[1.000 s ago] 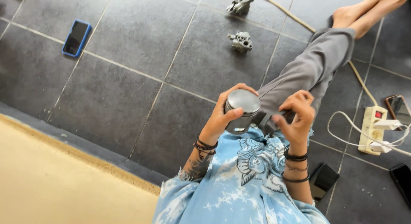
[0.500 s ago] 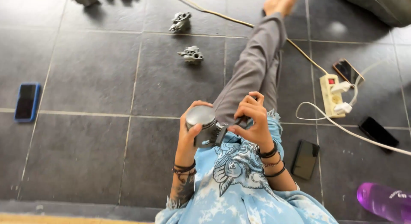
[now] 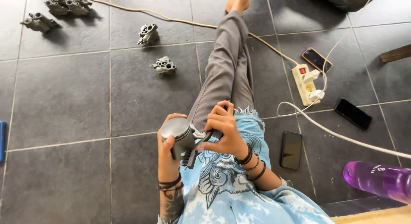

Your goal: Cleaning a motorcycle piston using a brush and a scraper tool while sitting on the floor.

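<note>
- The floor [image 3: 77, 100] is dark grey tile with pale grout lines, and everything lies on it; a person sits on it with one leg in grey trousers [image 3: 227, 74] stretched toward the far edge.
- A purple bottle [image 3: 379, 179] lies on its side near the right-hand near corner of the floor.
- A white power strip [image 3: 305, 83] sits to the right of the leg, with plugs in it and a pale cable running off toward the right edge.
- Three dark phones lie around the strip: one just beyond it [image 3: 316, 59], one to its right [image 3: 352, 114], one [image 3: 291, 150] close beside the person's hip.
- Small grey metal castings lie toward the far left: a cluster [image 3: 68, 5] at the far left corner, one [image 3: 148, 34] and another [image 3: 163, 65] nearer the leg (well apart from the hands).
- The metal cylinder [image 3: 176, 134], grey with a flat round top, is held over the lap, near the middle of the view.
- The left hand [image 3: 168, 157] is wrapped around the cylinder from below, thumb up its side.
- The right hand [image 3: 223, 132] is closed in a narrow pinch on a thin dark tool [image 3: 198, 146], whose upper end touches the cylinder's side.
</note>
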